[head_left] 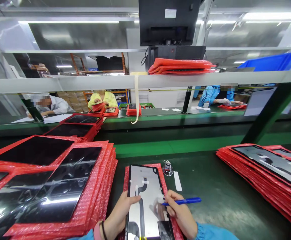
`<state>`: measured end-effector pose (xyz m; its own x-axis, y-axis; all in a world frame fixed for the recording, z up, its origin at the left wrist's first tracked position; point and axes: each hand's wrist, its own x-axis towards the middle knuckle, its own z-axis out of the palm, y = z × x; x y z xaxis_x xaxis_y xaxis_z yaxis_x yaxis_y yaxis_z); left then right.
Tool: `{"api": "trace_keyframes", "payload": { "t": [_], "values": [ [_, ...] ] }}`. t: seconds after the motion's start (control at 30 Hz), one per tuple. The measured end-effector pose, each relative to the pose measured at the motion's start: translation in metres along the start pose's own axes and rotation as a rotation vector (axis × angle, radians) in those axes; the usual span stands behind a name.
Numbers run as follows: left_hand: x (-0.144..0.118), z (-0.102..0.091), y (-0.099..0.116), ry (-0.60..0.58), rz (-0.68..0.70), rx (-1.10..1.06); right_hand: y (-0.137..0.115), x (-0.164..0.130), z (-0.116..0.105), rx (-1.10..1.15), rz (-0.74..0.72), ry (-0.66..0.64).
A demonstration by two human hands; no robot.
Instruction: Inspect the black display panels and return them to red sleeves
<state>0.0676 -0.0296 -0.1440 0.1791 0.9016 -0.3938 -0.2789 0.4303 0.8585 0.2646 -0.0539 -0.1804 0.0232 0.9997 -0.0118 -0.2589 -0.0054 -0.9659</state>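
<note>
A tablet screen panel [150, 186] lies in front of me with its silvery back up, showing a dark flex cable and small white tabs. Beneath it a red bubble-wrap bag [163, 178] sticks out at the edges. My left hand [117, 211] grips the panel's left edge, thumb laid over the back and the other fingers mostly hidden. Pinched in my right hand [181, 213] is a blue pen [191, 200], its tip pointing left over the panel's right side. Just beyond the panel are a small clear tape-like roll [167, 168] and a white paper strip [177, 181].
Tall stacks of dark screens on red bubble wrap [97, 186] rise at the left. Another stack [255, 176] stands at the right, silvery backs up. A shelf rail [85, 83] crosses ahead, with a tape strip [136, 100] hanging from it. Several people work beyond.
</note>
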Motion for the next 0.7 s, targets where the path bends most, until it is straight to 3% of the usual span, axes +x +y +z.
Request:
{"api": "trace_keyframes", "payload": {
  "t": [0.13,0.27,0.4,0.5,0.63,0.7],
  "values": [
    [-0.014,-0.007,0.017,-0.017,0.127,0.001,-0.026,0.004,-0.013,0.112,-0.096,0.082],
    [-0.032,-0.004,0.046,0.051,0.228,0.015,-0.056,0.004,-0.018,0.150,-0.135,0.123],
    [-0.043,0.004,0.070,0.141,0.274,-0.021,-0.080,-0.004,-0.004,0.092,-0.073,0.008],
    [-0.045,0.008,0.082,0.142,0.270,-0.097,-0.096,-0.014,0.010,0.101,-0.044,-0.054],
    [-0.044,0.012,0.095,0.077,0.326,-0.146,-0.118,-0.025,0.022,0.008,-0.158,-0.047],
    [-0.044,0.014,0.101,0.087,0.356,-0.146,-0.130,-0.026,0.026,-0.038,-0.199,-0.119]
  ]
}}
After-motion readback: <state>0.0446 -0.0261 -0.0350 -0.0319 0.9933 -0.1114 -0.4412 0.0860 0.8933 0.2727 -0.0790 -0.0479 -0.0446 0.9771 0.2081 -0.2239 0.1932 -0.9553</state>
